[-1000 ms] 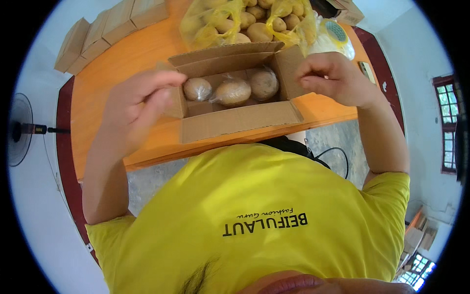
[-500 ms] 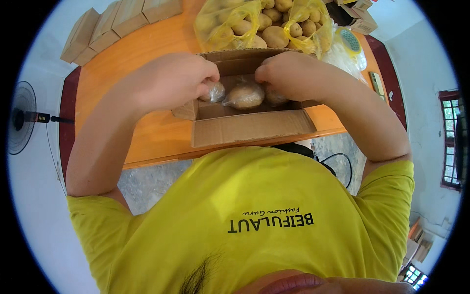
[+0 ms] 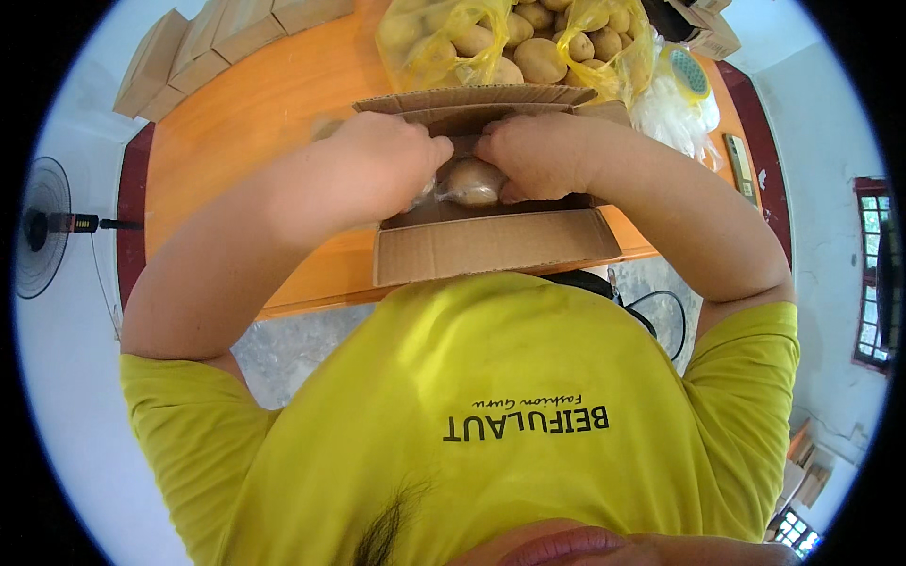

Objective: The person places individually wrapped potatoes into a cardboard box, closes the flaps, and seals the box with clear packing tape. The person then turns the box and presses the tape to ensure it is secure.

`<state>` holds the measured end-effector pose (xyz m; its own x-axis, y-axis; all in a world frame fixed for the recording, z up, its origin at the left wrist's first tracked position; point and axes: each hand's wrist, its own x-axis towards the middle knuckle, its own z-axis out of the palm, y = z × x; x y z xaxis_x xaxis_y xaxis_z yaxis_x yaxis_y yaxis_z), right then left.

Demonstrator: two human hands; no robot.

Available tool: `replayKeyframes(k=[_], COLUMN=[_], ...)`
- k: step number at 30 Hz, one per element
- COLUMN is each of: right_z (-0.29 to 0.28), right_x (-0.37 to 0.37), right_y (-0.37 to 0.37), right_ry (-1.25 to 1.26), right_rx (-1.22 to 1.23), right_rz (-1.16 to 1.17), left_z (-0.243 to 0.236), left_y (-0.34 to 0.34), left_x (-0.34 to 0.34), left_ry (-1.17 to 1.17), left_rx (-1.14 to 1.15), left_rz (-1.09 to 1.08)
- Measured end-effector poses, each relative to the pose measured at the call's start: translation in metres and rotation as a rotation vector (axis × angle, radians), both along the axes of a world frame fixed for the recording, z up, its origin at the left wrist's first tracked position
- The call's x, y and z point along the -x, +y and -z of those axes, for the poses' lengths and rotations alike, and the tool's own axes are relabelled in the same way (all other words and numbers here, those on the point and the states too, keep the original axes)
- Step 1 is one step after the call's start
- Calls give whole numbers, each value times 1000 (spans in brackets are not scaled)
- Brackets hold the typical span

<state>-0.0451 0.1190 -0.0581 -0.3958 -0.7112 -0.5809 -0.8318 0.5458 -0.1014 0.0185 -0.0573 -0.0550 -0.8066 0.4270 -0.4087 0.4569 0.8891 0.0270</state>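
Note:
An open cardboard box (image 3: 495,247) sits at the table's near edge, its front flap folded down toward me. Inside, a potato wrapped in clear plastic (image 3: 472,183) lies between my hands. My left hand (image 3: 394,162) reaches in over the box's left end, fingers curled on another plastic-wrapped potato (image 3: 421,196), mostly covered by the hand. Over the right part is my right hand (image 3: 533,156), curled, with index finger and thumb at the upper and right edges of the middle potato. What lies beneath its palm is hidden.
Yellow plastic bags (image 3: 439,47) of loose potatoes (image 3: 540,61) stand behind the box. To their right are clear plastic bags (image 3: 665,118), a tape roll (image 3: 689,74) and a phone (image 3: 739,165). Closed cartons (image 3: 203,42) line the far left of the orange table (image 3: 226,123).
My left hand has moved right and inward, covering more of the left wrapped potato. My right hand has shifted slightly left, its thumb now showing beside the middle potato.

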Motion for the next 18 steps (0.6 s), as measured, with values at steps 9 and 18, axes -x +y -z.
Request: replayKeyframes(k=[9, 18], right_z=[-8, -9], right_x=[-1, -2], right_y=[4, -1], right_ry=[-31, 7], right_rx=[43, 91], right_rz=[22, -21], left_z=[2, 6], left_y=[-14, -19], left_x=[-4, -7], left_ry=[-7, 24], left_rx=[-137, -208], left_rz=[68, 118])
